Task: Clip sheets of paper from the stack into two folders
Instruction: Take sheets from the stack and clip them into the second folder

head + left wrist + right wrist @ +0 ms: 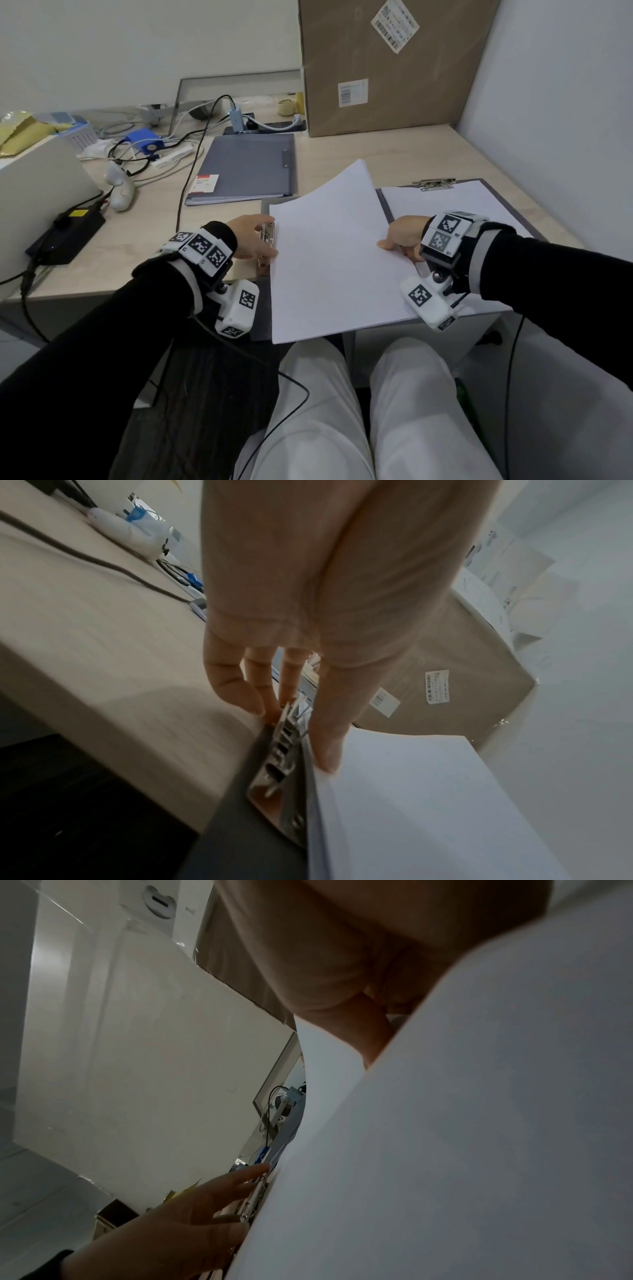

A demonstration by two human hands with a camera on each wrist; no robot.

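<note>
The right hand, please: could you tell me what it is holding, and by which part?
The right hand pinches the sheets of paper at their right edge, thumb on top, with that side raised.

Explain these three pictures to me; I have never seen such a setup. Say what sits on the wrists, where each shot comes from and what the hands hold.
No machine here: a person sits at a desk wearing one camera on the head and a white camera box on each wrist. The wide picture comes from the head; the other two look along each hand. The right hand pinches sheets of paper by their right edge. The left hand rests straight fingers on the metal clip of an open grey folder. A closed grey folder lies farther back, near cables and a cardboard box.
</note>
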